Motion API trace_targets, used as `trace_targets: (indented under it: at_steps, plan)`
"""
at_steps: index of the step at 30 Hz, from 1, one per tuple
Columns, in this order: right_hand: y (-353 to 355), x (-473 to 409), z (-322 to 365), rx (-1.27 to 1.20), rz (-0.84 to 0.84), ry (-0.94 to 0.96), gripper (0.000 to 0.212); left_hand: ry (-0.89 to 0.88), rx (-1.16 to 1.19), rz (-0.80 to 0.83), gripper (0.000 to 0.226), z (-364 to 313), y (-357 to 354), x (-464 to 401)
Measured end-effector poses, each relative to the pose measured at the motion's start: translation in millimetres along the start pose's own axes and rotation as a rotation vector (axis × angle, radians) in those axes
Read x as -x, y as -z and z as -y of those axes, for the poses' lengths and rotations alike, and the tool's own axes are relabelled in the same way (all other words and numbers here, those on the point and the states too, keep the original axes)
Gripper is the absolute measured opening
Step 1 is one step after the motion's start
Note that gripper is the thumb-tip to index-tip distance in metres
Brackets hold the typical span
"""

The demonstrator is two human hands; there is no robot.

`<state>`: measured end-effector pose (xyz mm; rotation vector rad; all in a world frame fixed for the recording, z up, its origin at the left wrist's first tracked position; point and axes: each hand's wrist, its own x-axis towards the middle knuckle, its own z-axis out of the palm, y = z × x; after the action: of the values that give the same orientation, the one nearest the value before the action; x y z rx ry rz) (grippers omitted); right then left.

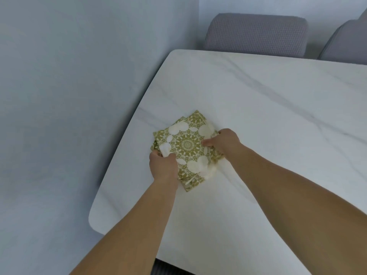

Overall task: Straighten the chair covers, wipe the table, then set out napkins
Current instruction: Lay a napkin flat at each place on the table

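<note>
Napkins (186,147) in a loose stack near the left edge of a white marble table (268,100), left hand (162,165) gripping the stack's near-left side, right hand (222,141) pinching its right side, two grey-covered chairs (256,32) behind the far edge.

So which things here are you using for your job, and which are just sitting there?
For the job:
- napkins, gripped by the left hand and the right hand
- table, where the napkins lie
- chairs with grey covers, behind the table

Just there:
- wall
</note>
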<state>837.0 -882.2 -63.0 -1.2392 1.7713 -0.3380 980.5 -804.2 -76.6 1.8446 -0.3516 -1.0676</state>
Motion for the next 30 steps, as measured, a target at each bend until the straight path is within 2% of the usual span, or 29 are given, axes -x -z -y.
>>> trace_targets:
  at_steps: [4, 7, 12, 14, 17, 19, 22, 24, 26, 30]
  plan:
    - [8.6, 10.0, -5.5, -0.175, 0.071, 0.035, 0.071, 0.135, 0.162, 0.029, 0.042, 4.8, -5.0, 11.8]
    - [19.1, 21.0, -7.2, -0.327, 0.202, 0.017, 0.081, 0.232, 0.206, 0.09, 0.041, 7.3, -8.6, 20.1]
    - [51.5, 46.3, -8.4, -0.729, 0.346, 0.086, 0.054, 0.299, 0.17, 0.177, 0.036, 8.6, -11.1, 46.3]
    - [66.3, 57.0, -5.2, -0.83, 0.421, 0.159, 0.057, 0.334, 0.175, 0.218, 0.052, 7.5, -10.2, 59.7]
    - [85.7, 71.7, -1.5, -0.937, 0.54, 0.271, 0.06, 0.422, 0.311, 0.441, 0.091, 7.9, -9.7, 74.1]
    - [97.3, 79.3, -4.8, -0.973, 0.619, 0.324, 0.049, 0.409, 0.526, 0.648, 0.092, 6.3, -12.8, 86.5]
    - [114.6, 87.0, -18.2, -0.897, 0.572, 0.325, 0.051, 0.269, 0.725, 0.822, 0.072, -1.5, -20.2, 104.8]
    - [126.8, 87.8, -32.6, -0.79, 0.446, 0.284, 0.056, 0.176, 0.708, 0.895, 0.065, -5.3, -22.9, 112.0]
    - [138.4, 88.1, -46.1, -0.709, 0.342, 0.255, 0.049, 0.139, 0.658, 0.949, 0.062, -8.0, -22.5, 115.5]
    - [153.5, 90.2, -65.1, -0.631, 0.27, 0.246, 0.034, 0.192, 0.583, 1.016, 0.059, -12.2, -20.4, 120.5]
